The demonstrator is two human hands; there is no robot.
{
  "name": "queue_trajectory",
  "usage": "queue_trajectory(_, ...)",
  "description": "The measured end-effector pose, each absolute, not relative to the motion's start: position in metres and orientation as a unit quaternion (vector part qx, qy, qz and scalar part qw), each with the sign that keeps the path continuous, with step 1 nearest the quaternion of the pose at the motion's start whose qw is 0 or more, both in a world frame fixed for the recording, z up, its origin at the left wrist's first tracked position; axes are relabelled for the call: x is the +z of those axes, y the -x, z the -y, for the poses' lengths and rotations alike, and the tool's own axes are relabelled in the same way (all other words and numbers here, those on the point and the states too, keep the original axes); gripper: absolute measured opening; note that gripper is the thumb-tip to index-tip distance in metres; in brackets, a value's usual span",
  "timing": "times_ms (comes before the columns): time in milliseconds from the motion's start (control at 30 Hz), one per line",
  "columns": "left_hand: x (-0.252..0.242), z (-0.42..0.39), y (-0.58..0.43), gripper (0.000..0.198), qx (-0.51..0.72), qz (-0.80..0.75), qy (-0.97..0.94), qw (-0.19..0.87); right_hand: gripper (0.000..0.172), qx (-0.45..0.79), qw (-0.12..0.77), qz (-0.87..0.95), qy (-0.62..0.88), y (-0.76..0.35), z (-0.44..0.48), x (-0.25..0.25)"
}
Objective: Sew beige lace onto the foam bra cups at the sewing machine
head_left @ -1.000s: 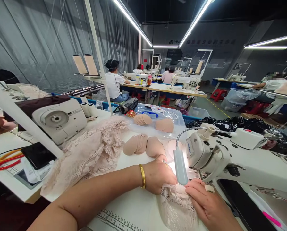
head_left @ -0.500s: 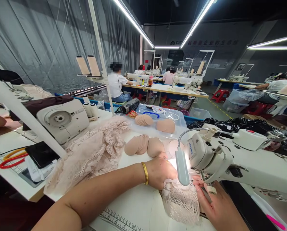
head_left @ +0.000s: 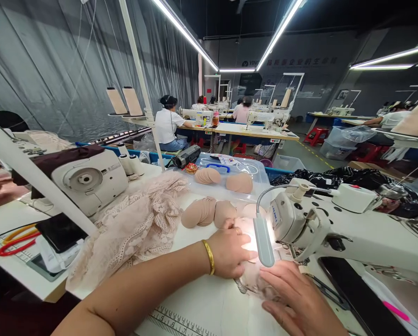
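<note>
A small piece of beige lace (head_left: 252, 282) lies on the white table under the lamp (head_left: 263, 242) of the white sewing machine (head_left: 335, 228). My left hand (head_left: 230, 252), with a gold bangle (head_left: 208, 256) on the wrist, rests on the lace's left side. Its fingers reach toward the needle and are partly lost in the lamp's glare. My right hand (head_left: 296, 298) lies flat on the near right part of the lace, fingers stretched out. Neither hand grips anything.
A heap of beige lace (head_left: 138, 224) and several foam cups (head_left: 209, 212) lie left of and behind my hands. More cups sit on a clear plastic box (head_left: 258, 175). At the left are a second machine (head_left: 89, 179), a black phone (head_left: 58, 231) and scissors (head_left: 12, 240). Other people sew farther back.
The lace piece, bunched up in my left hand half a second ago, now lies flatter under both hands. My right hand has come to rest flat on it, nearer to me.
</note>
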State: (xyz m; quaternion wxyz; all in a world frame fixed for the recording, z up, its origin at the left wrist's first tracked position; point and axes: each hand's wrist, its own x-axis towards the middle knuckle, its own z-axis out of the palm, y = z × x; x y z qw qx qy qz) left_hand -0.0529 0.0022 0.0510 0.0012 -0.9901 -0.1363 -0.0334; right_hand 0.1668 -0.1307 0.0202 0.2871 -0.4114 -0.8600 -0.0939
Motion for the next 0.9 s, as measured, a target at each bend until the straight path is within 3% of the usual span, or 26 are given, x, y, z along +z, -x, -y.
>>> queue_trajectory(33,0.051,0.002,0.052,0.018,-0.024,0.163,0.986,0.014,0.032,-0.087,0.277,0.863,0.413,-0.163,0.129,0.017)
queue_trajectory(133,0.051,0.018,0.047,0.033,0.016,0.203,0.979,0.021,0.008,-0.079,0.235,0.854,0.458,-0.164,0.126,0.002)
queue_trajectory(233,0.054,0.026,0.044,0.045,0.027,0.199,0.979,0.017,0.027,-0.085,0.218,0.834,0.501,-0.180,0.125,-0.014)
queue_trajectory(600,0.068,-0.009,0.071,0.058,0.075,0.048,0.979,-0.184,0.030,-0.093,0.228,0.808,0.535,-0.233,0.127,-0.010)
queue_trajectory(667,0.064,-0.011,0.070,0.054,0.072,0.033,0.976,-0.203,0.031,-0.044,0.206,0.820,0.532,-0.237,0.129,-0.004)
queue_trajectory(767,0.057,-0.008,0.066,0.032,0.042,0.047,0.985,-0.158,0.026,0.062,0.187,0.824,0.531,-0.236,0.134,0.013)
queue_trajectory(900,0.051,-0.002,0.058,0.013,0.009,0.029,0.995,-0.097,0.031,0.105,0.270,0.802,0.522,-0.217,0.132,0.022)
